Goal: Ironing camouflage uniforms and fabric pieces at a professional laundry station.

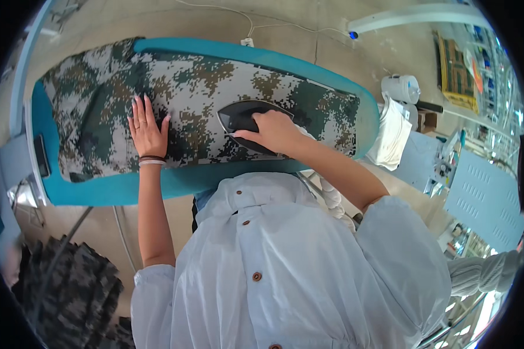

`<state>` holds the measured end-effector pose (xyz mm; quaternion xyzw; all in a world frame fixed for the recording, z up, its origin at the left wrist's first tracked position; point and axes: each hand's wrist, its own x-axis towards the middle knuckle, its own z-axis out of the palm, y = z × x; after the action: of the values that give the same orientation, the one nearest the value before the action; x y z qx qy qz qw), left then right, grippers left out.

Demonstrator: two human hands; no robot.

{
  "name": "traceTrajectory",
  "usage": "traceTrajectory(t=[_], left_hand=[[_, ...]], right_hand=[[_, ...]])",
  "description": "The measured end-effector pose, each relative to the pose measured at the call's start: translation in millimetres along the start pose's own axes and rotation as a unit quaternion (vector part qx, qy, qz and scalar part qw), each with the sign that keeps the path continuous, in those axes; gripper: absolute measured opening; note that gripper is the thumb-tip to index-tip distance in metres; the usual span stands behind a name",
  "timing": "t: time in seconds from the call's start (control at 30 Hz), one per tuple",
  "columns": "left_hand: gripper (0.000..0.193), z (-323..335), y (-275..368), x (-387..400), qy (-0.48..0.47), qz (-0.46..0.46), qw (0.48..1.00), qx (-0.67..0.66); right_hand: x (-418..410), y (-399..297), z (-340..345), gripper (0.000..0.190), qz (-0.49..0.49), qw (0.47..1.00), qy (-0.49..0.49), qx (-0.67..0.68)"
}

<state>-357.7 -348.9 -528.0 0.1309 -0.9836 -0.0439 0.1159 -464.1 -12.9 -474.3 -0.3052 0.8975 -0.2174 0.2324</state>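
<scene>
A camouflage-print garment (201, 100) lies spread along a teal ironing board (113, 192). My right hand (270, 131) grips the handle of a dark clothes iron (238, 114), whose pointed end faces left. The iron rests on the right half of the cloth, and its handle is mostly hidden under my fingers. Farther left, my left hand (147, 128) lies flat on the fabric with its fingers apart, holding nothing. A thick pale-wrapped hose or cord (332, 196) hangs near my right forearm.
A dark phone-like object (41, 155) lies at the board's left end. More camouflage cloth (74, 279) is heaped at lower left. White cloth (391, 135) hangs beyond the right end, near a white bucket (399, 88). A power socket (247, 42) with cables sits behind the board.
</scene>
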Motion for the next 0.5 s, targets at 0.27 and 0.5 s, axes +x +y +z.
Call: traceTrajectory(t=[0.27,0.5], left_hand=[[0.078,-0.8,4.0,0.3,-0.045,-0.019,0.994,0.101],[0.079,0.3,19.9,-3.8,-0.012,-0.006,0.998,0.061]], right_hand=[[-49.8,112.2,-36.7,0.061,0.152,0.986,0.051,0.037],[-166.1,250.4,-73.5,0.054,0.177,0.970,0.147,-0.081]])
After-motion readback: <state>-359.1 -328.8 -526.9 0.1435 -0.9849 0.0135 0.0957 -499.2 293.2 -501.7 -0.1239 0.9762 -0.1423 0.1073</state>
